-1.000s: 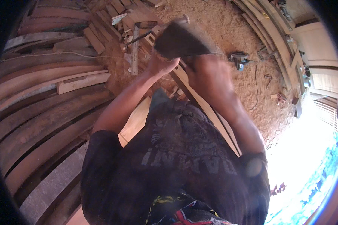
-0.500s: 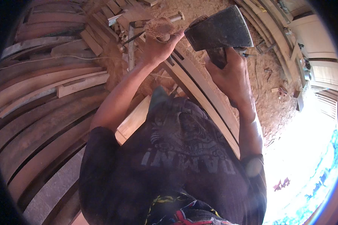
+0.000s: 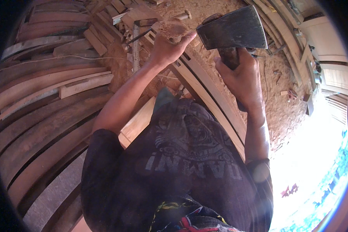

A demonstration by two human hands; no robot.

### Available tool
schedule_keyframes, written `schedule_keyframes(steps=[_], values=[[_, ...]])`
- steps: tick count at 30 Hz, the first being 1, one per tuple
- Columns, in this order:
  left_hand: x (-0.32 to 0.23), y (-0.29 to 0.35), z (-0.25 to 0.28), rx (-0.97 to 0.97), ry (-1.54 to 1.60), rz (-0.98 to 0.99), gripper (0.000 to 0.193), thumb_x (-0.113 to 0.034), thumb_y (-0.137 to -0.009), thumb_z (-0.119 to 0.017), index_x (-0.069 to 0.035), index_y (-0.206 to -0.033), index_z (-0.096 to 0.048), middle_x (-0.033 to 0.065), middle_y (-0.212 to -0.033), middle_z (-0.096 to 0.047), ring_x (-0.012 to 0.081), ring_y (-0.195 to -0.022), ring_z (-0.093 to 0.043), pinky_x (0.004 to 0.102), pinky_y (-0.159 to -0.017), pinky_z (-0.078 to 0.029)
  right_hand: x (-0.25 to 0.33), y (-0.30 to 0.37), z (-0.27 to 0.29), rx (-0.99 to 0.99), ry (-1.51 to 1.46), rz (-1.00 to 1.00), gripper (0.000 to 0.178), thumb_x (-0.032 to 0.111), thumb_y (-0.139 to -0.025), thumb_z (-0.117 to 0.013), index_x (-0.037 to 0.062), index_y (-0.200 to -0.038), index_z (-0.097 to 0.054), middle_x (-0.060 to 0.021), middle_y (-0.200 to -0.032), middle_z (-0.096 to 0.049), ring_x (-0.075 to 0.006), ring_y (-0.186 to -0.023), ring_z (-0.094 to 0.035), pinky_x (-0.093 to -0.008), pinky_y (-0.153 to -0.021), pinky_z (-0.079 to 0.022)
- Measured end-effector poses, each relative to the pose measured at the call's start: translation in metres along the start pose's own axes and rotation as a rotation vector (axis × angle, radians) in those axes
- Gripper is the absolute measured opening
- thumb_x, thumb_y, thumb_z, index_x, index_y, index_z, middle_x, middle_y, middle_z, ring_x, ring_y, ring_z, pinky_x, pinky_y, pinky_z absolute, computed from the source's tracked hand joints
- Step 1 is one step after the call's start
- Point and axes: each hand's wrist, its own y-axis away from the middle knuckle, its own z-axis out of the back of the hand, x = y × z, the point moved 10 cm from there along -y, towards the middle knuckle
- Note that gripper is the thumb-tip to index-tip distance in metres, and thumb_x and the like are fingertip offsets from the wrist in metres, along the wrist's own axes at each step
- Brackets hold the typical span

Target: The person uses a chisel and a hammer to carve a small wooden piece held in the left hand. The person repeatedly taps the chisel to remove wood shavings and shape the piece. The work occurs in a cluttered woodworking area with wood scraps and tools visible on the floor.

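Note:
My left hand (image 3: 169, 49) is closed around a chisel, with the thumb stretched out to the right. The chisel's wooden handle end (image 3: 173, 28) is frayed and spread; its blade is hidden below my hand. In my right hand (image 3: 243, 79) is a hatchet, gripped by its handle just under the head. The broad dark hatchet head (image 3: 234, 30) is raised to the right of the chisel, apart from it. Beneath my hands run long wooden pieces (image 3: 210, 98) with slots cut near their far part, reaching back toward my body.
Stacked boards (image 3: 46, 100) fill the left side. Offcuts (image 3: 104, 31) and a framing square (image 3: 136, 50) lie beyond my left arm. Sawdust-covered ground (image 3: 282, 100) spreads to the right, with long timbers (image 3: 286, 38) at the far right. A pale board (image 3: 141, 118) lies by my left side.
The hatchet and my right hand have shifted slightly to the right. My left hand and the chisel end have also moved a little right.

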Motion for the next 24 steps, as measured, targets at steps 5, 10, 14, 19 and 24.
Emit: schedule_keyframes(steps=[5,10,14,19,24], values=[[-0.008,0.005,0.002,-0.045,-0.024,-0.069,0.033,-0.037,-0.095,-0.078,-0.006,-0.107,-0.074,0.008,-0.099,-0.075,0.022,-0.094,-0.072,0.0399,-0.086,-0.058,0.02,-0.002,0.011,-0.088,0.012,0.098,0.03,0.017,-0.086,-0.075,-0.0051,-0.105,-0.068,-0.0273,-0.087,-0.073,-0.0405,-0.085,-0.075,-0.0426,-0.071,-0.058],[-0.052,0.011,0.005,-0.055,-0.237,-0.37,0.027,-0.022,-0.093,-0.076,-0.006,-0.114,-0.073,0.0118,-0.109,-0.075,0.0304,-0.102,-0.07,0.0425,-0.092,-0.055,0.047,-0.005,-0.019,0.0,0.197,0.224,0.021,0.012,-0.086,-0.068,-0.0047,-0.099,-0.064,-0.0271,-0.086,-0.072,-0.0459,-0.084,-0.072,-0.0509,-0.073,-0.058],[-0.045,0.028,0.003,-0.094,-0.268,-0.364,0.03,-0.019,-0.093,-0.072,-0.007,-0.121,-0.071,0.014,-0.119,-0.073,0.0356,-0.112,-0.067,0.0457,-0.095,-0.053,0.052,-0.008,-0.031,0.089,0.288,0.309,0.021,0.013,-0.084,-0.071,-0.0038,-0.096,-0.065,-0.029,-0.085,-0.07,-0.0475,-0.084,-0.07,-0.0552,-0.076,-0.056],[-0.019,0.032,-0.014,0.163,-0.468,-0.177,0.033,-0.025,-0.093,-0.072,-0.008,-0.121,-0.072,0.0142,-0.122,-0.071,0.0355,-0.112,-0.066,0.0469,-0.097,-0.052,0.084,0.007,-0.01,-0.002,0.178,0.34,0.024,0.015,-0.083,-0.074,-0.0037,-0.094,-0.064,-0.0288,-0.084,-0.068,-0.0459,-0.081,-0.07,-0.0545,-0.072,-0.056],[-0.009,0.06,-0.016,-0.141,-0.414,-0.444,0.03,-0.017,-0.086,-0.071,-0.008,-0.115,-0.072,0.0133,-0.116,-0.072,0.0377,-0.11,-0.065,0.0489,-0.1,-0.05,0.046,0.01,-0.062,0.162,0.347,0.347,0.02,0.015,-0.084,-0.074,-0.0025,-0.086,-0.066,-0.0242,-0.082,-0.07,-0.0434,-0.076,-0.07,-0.0527,-0.068,-0.055]])
